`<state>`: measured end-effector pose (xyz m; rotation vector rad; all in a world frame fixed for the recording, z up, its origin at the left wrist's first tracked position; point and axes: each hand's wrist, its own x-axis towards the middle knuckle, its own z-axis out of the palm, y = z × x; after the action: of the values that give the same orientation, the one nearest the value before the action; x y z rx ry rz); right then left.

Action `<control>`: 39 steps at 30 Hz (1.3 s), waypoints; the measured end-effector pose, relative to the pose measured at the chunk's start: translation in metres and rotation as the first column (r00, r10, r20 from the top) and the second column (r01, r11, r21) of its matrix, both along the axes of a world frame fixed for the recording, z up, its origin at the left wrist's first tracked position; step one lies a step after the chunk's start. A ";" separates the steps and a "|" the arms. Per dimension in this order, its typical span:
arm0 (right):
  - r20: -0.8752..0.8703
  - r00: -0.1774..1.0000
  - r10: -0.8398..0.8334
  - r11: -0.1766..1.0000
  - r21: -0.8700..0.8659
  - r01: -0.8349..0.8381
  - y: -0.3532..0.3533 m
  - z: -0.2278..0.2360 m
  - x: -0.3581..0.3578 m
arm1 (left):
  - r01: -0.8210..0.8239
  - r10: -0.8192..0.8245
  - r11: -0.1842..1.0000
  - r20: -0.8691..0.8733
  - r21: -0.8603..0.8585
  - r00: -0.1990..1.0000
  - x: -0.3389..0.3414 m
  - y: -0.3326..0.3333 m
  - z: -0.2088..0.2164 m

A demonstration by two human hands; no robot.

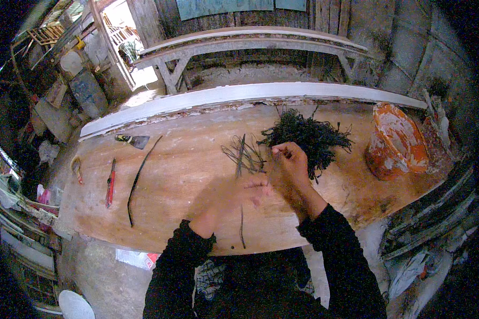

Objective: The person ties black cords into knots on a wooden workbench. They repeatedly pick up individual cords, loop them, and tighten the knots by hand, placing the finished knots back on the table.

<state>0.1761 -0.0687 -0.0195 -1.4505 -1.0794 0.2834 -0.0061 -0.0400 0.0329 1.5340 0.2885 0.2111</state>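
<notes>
My right hand (pixel 291 158) is over the wooden table, in front of a tangled heap of black, knotted strips (pixel 303 134). Its fingers are curled together at the tips; whatever they pinch is too small to make out. My left hand (pixel 254 189), smeared by motion, is low over the table just left of my right wrist. Beyond it lie loose loops of thin, dark wire or cord (pixel 238 152), crossed by a dark strip. Another thin dark strip (pixel 242 228) runs toward the table's front edge. Farther left lies a longer, bent black strip (pixel 139 182).
On the left of the table (pixel 197 159) are a red-handled tool (pixel 110 186), a scraper (pixel 138 141) and a small curved object (pixel 77 170). An orange bucket (pixel 396 141) smeared with white stands at the right. A white ledge (pixel 250 92) borders the far side, with a bench (pixel 239 47) behind.
</notes>
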 end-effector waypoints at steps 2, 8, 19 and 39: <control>0.074 0.996 -0.049 0.995 0.085 0.042 0.005 -0.004 0.008 | -0.193 0.201 0.972 -0.051 0.138 0.978 -0.004 0.004 0.014; -0.503 0.843 0.194 0.980 0.056 -0.192 -0.008 0.018 -0.019 | -0.642 0.660 0.711 0.042 0.288 0.750 -0.011 0.047 0.002; -0.383 0.867 0.318 0.899 -0.169 -0.404 -0.018 0.027 -0.029 | -0.788 0.784 0.583 0.116 0.198 0.610 -0.018 0.078 -0.021; -0.023 0.883 0.469 0.836 -0.309 -0.452 -0.024 0.023 -0.041 | -0.829 0.804 0.531 0.207 0.173 0.558 -0.018 0.087 -0.035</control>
<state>0.1346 -0.0925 0.0032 -1.4548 -1.4772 0.7926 -0.0238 0.0469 -0.0017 1.5211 0.9418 1.1275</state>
